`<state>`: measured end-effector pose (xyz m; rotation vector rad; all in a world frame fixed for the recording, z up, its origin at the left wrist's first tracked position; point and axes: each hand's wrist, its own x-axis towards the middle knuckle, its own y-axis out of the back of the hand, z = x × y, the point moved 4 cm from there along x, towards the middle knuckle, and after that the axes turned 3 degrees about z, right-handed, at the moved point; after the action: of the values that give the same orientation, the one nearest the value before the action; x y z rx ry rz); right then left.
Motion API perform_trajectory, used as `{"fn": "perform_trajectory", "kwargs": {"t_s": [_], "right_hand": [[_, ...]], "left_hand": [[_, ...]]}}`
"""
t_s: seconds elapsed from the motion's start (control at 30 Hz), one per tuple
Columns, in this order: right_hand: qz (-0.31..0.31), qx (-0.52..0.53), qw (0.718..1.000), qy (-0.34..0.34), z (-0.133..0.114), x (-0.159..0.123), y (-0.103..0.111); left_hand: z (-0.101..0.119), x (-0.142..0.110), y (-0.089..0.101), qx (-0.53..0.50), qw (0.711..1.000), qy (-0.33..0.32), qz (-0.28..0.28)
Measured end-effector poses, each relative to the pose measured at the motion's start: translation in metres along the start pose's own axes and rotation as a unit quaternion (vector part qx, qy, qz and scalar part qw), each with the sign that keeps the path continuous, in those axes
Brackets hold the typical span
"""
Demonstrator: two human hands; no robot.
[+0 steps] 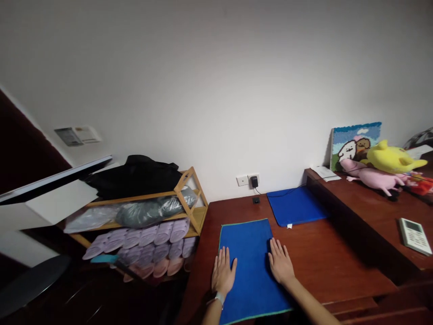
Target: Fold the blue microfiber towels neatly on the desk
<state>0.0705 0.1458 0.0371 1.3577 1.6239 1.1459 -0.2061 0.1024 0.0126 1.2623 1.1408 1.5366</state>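
Open and flat, palms down: that is how I read the grip on my feed. The left hand [223,273] and the right hand [280,262] both rest on cloth with their fingers spread, and neither closes around anything. Between them lies a blue towel [252,271] with a green edge, with each hand on one of its long sides. Its far end reaches past my fingertips, and its near end runs back beyond the wrists. A pale wristband [219,298] circles the left wrist.

The towel lies on a wooden desk [324,266]. Ahead of the right hand, a second blue mat [297,206] lies on the same desk. Farther ahead, a black charger [254,181] sits in a wall socket [242,180]. Left of the left hand stands a bamboo rack [191,198] holding rows of slippers [149,241], with black cloth [135,174] heaped on top. Well right of the right hand, a white remote [414,236] lies on a raised shelf [365,216], and a pink plush toy [375,177] and a yellow plush toy [390,158] sit farther along it.
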Motion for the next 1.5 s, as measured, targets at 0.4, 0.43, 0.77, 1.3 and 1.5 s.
{"fn": "perform_trajectory", "kwargs": {"t_s": [0.4,0.43,0.77,1.3,1.5], "right_hand": [[-0.007,0.013,1.000,-0.001,0.001,-0.032,-0.005],[-0.010,0.009,1.000,0.002,0.001,-0.032,-0.005],[-0.018,-0.013,1.000,-0.005,-0.002,-0.036,0.002],[-0.001,0.013,1.000,0.015,0.000,-0.114,-0.006],[-0.020,0.007,1.000,0.019,-0.011,-0.111,0.001]], "left_hand": [[0.108,-0.009,0.014,-0.063,0.988,-0.139,-0.022],[0.127,-0.013,0.011,-0.075,0.984,-0.158,-0.037],[0.044,-0.061,0.011,-0.038,0.995,-0.068,-0.054],[-0.029,-0.085,0.022,-0.003,1.000,0.008,-0.028],[-0.035,-0.087,0.030,0.011,0.999,0.005,-0.039]]}}
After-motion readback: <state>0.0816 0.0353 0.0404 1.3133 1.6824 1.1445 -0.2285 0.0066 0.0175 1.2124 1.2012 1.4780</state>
